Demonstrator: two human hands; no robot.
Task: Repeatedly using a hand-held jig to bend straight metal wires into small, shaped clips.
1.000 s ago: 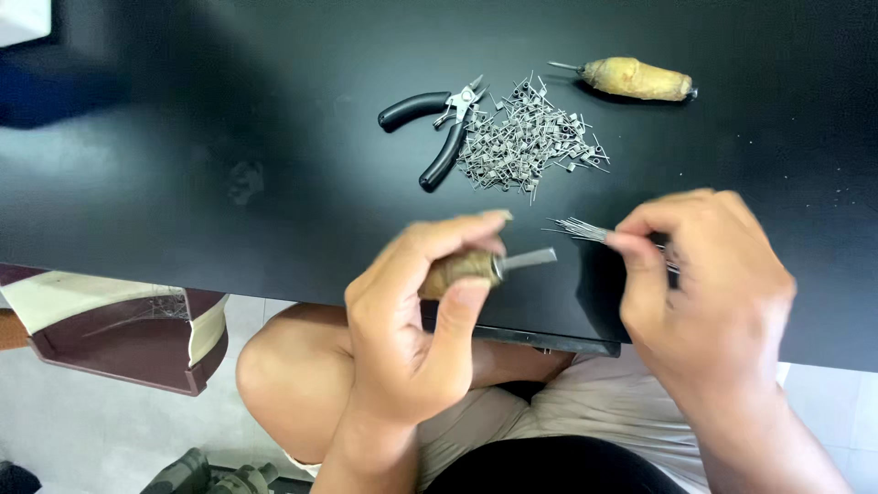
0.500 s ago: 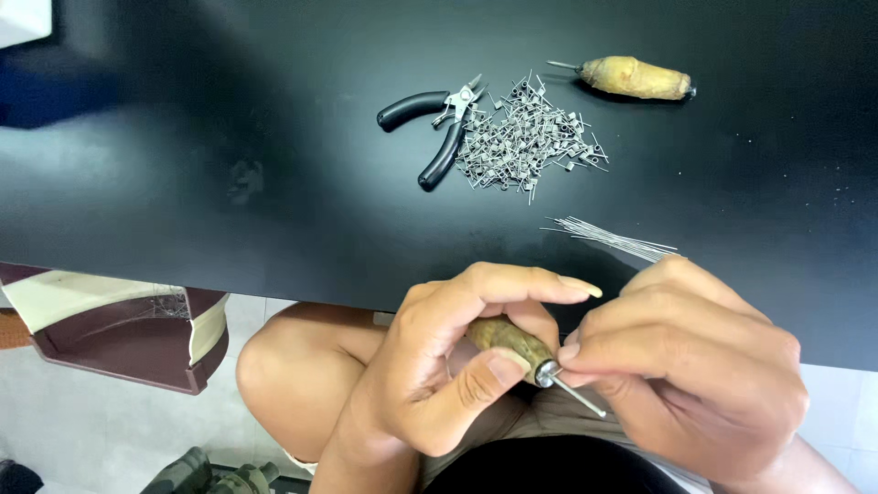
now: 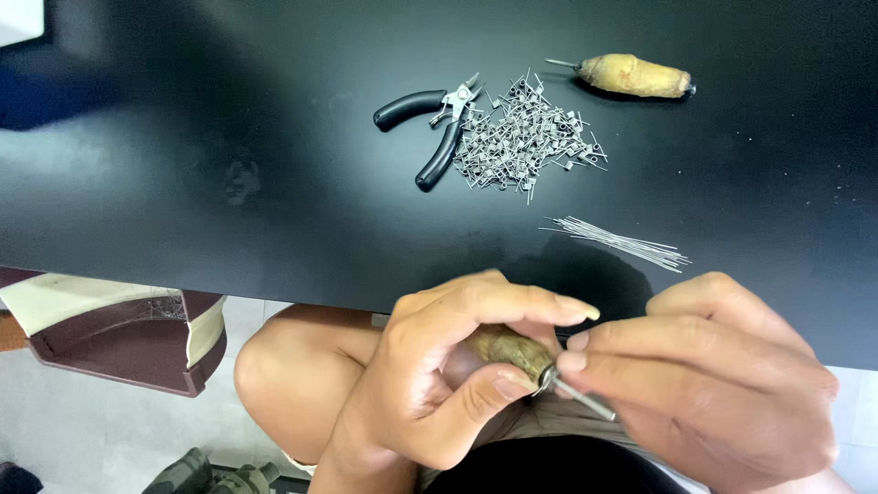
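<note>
The left hand [image 3: 439, 384] is closed around a small hand tool with a brown wooden handle and a thin metal rod at its tip [image 3: 512, 352]; the thumb presses the handle from below and the forefinger lies over it from above. This tool is in front of the near edge of the black table [image 3: 229, 183], above the person's lap; its rod points to the right and a little down. The right hand [image 3: 713, 384] meets it there; its forefinger and thumb are pinched at the base of the rod, but whether a wire is between them, I cannot tell.

On the table, well apart from the hands, lie a bundle of thin straight metal wires [image 3: 622, 242], a heap of small bent wire pieces [image 3: 521, 146], black-handled pliers [image 3: 439, 128] touching the heap's left side, and a second wooden-handled tool [image 3: 631, 75] behind the heap.
</note>
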